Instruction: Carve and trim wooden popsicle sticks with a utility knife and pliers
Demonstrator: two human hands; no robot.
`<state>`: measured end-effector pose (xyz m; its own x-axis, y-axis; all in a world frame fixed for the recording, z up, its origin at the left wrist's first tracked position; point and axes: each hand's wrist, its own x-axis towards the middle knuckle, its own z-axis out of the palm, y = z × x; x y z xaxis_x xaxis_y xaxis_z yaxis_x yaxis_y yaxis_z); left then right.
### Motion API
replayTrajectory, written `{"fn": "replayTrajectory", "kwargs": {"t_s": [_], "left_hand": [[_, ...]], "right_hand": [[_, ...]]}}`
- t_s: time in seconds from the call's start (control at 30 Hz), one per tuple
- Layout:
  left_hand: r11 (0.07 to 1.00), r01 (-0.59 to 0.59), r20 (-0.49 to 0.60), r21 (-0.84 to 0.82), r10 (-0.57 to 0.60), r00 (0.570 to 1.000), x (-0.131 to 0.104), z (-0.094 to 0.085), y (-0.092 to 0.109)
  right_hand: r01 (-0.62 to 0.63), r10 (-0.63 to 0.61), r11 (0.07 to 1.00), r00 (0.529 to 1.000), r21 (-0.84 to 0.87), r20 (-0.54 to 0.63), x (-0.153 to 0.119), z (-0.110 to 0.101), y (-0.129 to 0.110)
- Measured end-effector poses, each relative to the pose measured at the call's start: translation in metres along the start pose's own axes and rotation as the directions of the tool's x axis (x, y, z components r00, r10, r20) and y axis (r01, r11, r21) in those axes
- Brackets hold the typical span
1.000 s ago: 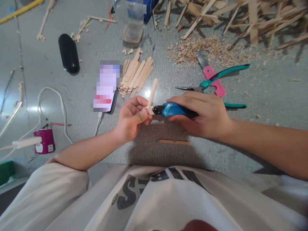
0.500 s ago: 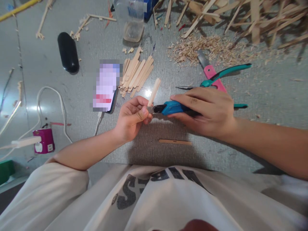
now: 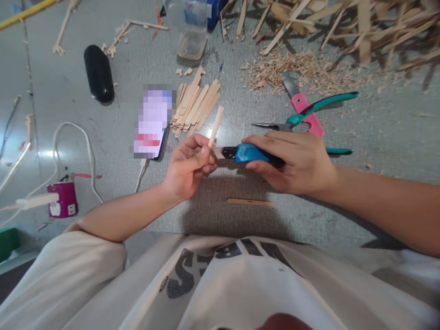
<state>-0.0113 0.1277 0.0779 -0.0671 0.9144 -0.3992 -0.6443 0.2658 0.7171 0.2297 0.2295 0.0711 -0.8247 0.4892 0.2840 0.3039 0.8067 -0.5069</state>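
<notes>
Between its thumb and fingers my left hand (image 3: 189, 166) holds a pale wooden stick (image 3: 216, 126) that points up and slightly right. My right hand (image 3: 295, 160) is closed round a blue and black utility knife (image 3: 250, 153). The knife's blade (image 3: 217, 153) points left and meets the lower end of the stick at my left fingertips; the exact contact is hidden by the fingers. Below the hands a single flat stick (image 3: 250, 201) lies on the table. A pile of rounded sticks (image 3: 195, 103) lies just beyond my left hand.
Teal pliers (image 3: 309, 110) and a pink-handled blade (image 3: 302, 105) lie beyond my right hand, near wood shavings (image 3: 285, 68). Loose sticks (image 3: 364, 32) cover the back right. Leftward are a phone (image 3: 153, 123), a black case (image 3: 98, 74), a plastic container (image 3: 192, 43) and a purple adapter (image 3: 67, 200).
The stick in my left hand has shifted slightly left and down. My right hand and the knife have moved a little right, and more of the blade shows.
</notes>
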Motion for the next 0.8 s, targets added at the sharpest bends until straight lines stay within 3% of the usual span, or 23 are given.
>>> {"fn": "replayTrajectory", "kwargs": {"t_s": [0.2,0.37,0.6,0.8], "left_hand": [[1.000,-0.005,-0.013,-0.007,0.005,1.000,-0.0013,-0.0016,-0.0010],[0.999,0.033,-0.084,-0.031,-0.035,0.996,-0.0030,0.0012,-0.0001],[0.999,0.015,-0.056,-0.033,-0.016,0.998,-0.0032,-0.0002,-0.0004],[0.999,0.004,0.002,-0.043,-0.004,1.000,-0.0026,-0.0010,0.0002]], "right_hand": [[-0.062,0.062,0.998,0.998,0.002,0.014,-0.0028,0.0037,-0.0010],[-0.008,0.008,1.000,1.000,0.000,-0.010,-0.0041,0.0057,-0.0007],[0.034,-0.035,0.999,0.999,0.032,0.007,-0.0018,-0.0002,0.0010],[0.015,-0.014,0.999,0.999,0.037,-0.034,-0.0043,0.0073,0.0025]]}}
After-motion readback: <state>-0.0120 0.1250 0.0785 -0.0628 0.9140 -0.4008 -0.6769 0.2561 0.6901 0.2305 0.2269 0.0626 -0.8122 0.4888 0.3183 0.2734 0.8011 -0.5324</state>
